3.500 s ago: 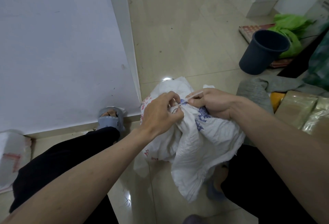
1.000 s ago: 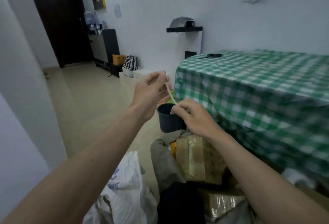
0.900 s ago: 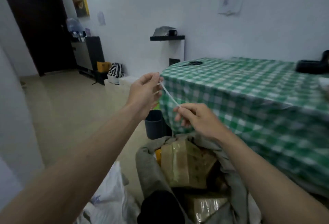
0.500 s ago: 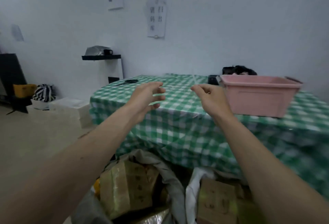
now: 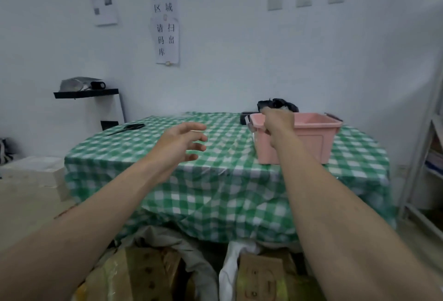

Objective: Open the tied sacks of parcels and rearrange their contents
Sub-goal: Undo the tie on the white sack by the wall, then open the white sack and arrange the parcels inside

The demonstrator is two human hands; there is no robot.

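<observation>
My right hand, fingers curled with whatever they hold hidden, reaches over the rim of the pink bin at right of centre on the tabletop; my left hand hovers spread and empty at mid-frame. The opened sacks of parcels sit along the bottom edge. I judge a tie is being discarded; next, both hands return down to the parcels.

It looked like a small parcel pickup depot. Printed Chinese notices hung on the bare white wall above a counter draped in green checked cloth, with taped cardboard parcels in open sacks on the floor before it.
</observation>
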